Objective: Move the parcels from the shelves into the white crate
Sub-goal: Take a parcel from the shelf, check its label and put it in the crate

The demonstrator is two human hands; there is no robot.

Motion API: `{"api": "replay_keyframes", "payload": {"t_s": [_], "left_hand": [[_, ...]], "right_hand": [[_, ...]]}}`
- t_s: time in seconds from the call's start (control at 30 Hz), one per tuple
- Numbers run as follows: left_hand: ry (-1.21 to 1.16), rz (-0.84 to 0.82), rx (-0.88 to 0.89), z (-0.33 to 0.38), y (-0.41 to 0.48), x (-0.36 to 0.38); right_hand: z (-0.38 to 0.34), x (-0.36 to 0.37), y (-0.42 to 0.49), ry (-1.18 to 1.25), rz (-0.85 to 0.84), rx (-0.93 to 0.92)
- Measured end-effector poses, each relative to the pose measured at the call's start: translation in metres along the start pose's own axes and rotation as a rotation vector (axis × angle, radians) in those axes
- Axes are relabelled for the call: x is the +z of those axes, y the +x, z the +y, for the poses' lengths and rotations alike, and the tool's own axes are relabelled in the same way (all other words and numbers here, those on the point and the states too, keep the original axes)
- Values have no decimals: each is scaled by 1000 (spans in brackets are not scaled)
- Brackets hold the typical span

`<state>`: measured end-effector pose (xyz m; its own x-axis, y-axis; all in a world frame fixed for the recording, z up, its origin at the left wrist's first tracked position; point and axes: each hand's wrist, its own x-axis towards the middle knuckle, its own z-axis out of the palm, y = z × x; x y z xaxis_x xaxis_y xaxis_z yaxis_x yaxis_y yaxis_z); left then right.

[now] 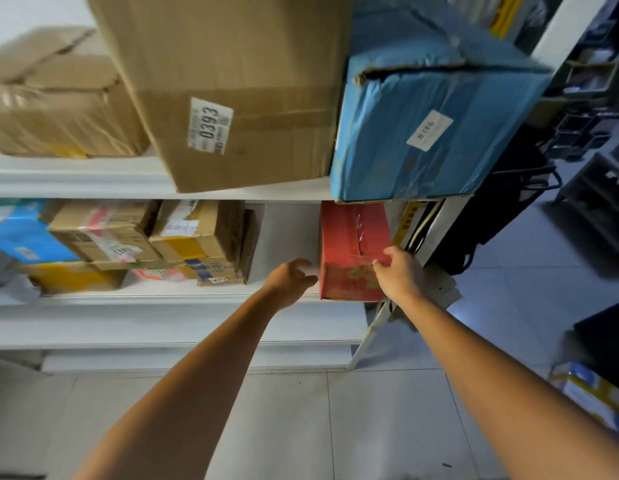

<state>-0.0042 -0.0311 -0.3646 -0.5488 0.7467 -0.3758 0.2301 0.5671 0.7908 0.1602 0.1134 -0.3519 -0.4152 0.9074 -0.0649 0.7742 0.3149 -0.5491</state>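
Pale, glossy floor tiles [301, 410] lie under two bare forearms that reach toward a white shelf unit. The right hand [400, 273] grips the red box [349, 244] at its near right corner, thumb on top and fingers curled onto the printed front face. The left hand [292, 277] is at the box's left edge with its fingers loosely curled; blur hides whether they touch it. The box is smooth, glossy cardboard and stands upright on the lower shelf board [162, 301], between the two hands. Left of the left fingers sits a stack of taped cardboard boxes [183, 244] with labels. Above the fingers, on the upper board, stand a large brown carton [232, 81] labelled 0393 and, above the right fingers, a parcel in wrinkled blue wrap [432, 126].
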Motion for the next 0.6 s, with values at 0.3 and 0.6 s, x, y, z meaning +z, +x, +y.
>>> {"api": "replay_keyframes", "payload": {"t_s": [0.3,0.6], "left_hand": [[319,118,24,-62,-81,-113],[315,243,24,-103,-123,-189]], "right_hand": [[-83,11,-77,-185,-263,-128],[-160,56,-115,-71,-294,-165]]}}
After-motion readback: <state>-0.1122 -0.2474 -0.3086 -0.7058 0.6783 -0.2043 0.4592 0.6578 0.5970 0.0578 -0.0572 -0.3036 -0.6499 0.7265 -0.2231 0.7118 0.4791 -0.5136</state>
